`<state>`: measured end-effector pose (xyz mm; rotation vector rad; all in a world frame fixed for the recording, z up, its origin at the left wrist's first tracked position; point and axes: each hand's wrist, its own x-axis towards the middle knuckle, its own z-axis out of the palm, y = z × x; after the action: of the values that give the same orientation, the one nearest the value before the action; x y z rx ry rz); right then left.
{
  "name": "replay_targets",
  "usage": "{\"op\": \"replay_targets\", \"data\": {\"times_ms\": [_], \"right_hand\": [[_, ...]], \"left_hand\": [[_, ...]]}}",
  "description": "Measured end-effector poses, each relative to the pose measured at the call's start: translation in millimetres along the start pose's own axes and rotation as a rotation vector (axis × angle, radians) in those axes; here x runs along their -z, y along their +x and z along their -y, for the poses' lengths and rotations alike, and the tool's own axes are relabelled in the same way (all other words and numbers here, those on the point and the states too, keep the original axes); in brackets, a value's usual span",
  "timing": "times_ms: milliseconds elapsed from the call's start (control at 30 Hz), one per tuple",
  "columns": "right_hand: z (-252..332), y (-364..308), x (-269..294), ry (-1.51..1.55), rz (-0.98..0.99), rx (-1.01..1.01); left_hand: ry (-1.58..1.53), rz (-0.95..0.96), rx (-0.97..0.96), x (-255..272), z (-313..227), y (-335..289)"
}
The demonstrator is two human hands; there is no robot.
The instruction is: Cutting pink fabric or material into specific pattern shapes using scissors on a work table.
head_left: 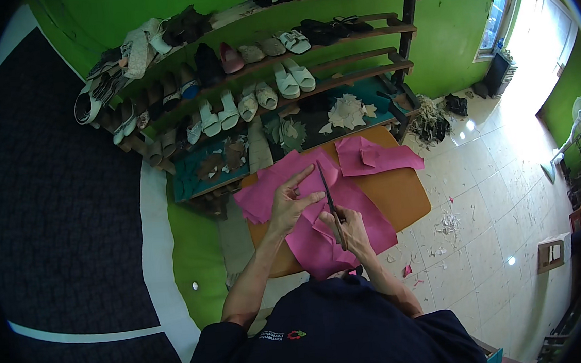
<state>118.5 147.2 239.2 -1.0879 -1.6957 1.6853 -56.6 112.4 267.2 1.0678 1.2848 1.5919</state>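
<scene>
Behind hands point(286, 209), white shirt lettering point(271, 336)

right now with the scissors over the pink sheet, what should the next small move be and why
Probably ease the left hand slightly away from the scissors: its thumb and forefinger tips appear close beside the blades, which the right hand holds over the pink sheet.

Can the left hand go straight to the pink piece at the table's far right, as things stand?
Probably not straight: the scissors in the right hand lie between the left hand and that pink piece, though going around looks possible.
</scene>
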Motion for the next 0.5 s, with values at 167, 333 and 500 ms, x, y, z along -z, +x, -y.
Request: {"op": "replay_targets", "data": {"times_ms": [167,333,500], "right_hand": [[6,0,2,0.037,-0.021,0.004],[-11,0,3,0.005,-0.035,-0.028],[-10,-6,2,0.012,-0.052,-0.035]], "left_hand": [[0.062,0.023,0.040,2,9,-4],[-0.006,-0.024,0.107,3,3,-5],[0.011,-0.053,0.083,24,14,0]]}}
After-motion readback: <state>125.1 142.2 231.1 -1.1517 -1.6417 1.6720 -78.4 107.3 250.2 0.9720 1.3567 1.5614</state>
